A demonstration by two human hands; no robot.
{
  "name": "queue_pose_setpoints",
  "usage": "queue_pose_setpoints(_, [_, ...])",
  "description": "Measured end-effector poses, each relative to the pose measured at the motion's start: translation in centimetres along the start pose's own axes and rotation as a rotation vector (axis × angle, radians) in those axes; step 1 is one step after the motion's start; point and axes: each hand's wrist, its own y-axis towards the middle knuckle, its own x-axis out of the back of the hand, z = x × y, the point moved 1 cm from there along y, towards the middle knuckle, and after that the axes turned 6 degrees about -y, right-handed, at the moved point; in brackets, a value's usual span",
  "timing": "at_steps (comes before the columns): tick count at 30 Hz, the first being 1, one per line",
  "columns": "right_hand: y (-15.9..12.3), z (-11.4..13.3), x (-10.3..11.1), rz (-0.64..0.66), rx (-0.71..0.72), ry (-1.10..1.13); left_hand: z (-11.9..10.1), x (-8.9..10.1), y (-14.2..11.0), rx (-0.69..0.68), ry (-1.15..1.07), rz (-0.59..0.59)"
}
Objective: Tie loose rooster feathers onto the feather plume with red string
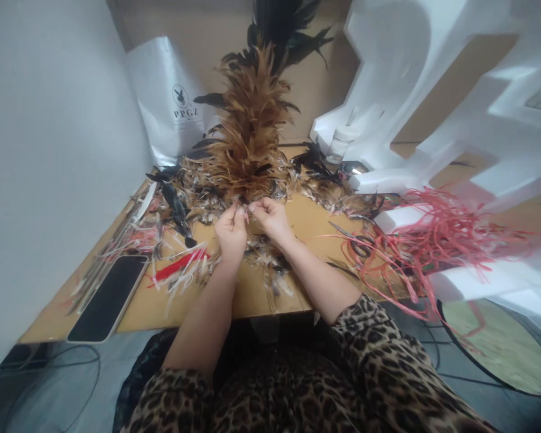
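A tall bundle of brown feathers (252,126), topped by long dark feathers (282,30), stands at the middle of the table. Close to its lower end, my left hand (232,231) pinches something small between thumb and fingers. My right hand (270,219) is beside it, also pinching, and the fingertips of both nearly meet. What they hold is too small to make out; it may be part of the feathers at the base. Loose feather fluff (265,255) lies on the table below my wrists.
To the left lie a phone (110,294), a red strip (180,267) and a dark feather (175,207). Scissors (360,243) and tangled pink raffia-like strands (442,234) are at the right. Behind stand a white bag (166,102), a jar (340,144) and white foam shapes (388,78).
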Motion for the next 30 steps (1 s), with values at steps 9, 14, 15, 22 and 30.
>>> queue_pose_setpoints(9, [-1.3,0.6,-1.1,-0.088,0.082,-0.124,0.2,0.6,0.2,-0.254,0.341,-0.032])
queue_pose_setpoints(14, [-1.0,0.9,-1.5,-0.135,0.089,-0.173,-0.4,0.7,-0.1,-0.383,0.492,-0.035])
queue_pose_setpoints(15, [-0.9,1.0,-1.4,-0.150,0.119,-0.188,-0.5,0.6,-0.2,-0.394,0.509,-0.028])
queue_pose_setpoints(22, [-0.9,1.6,-1.0,-0.189,0.071,-0.094,-0.3,-0.4,-1.1,-0.429,0.542,0.031])
queue_pose_setpoints(30, [-0.9,2.1,-1.0,-0.221,0.050,-0.069,-0.4,-0.6,-1.4,-0.432,0.461,0.076])
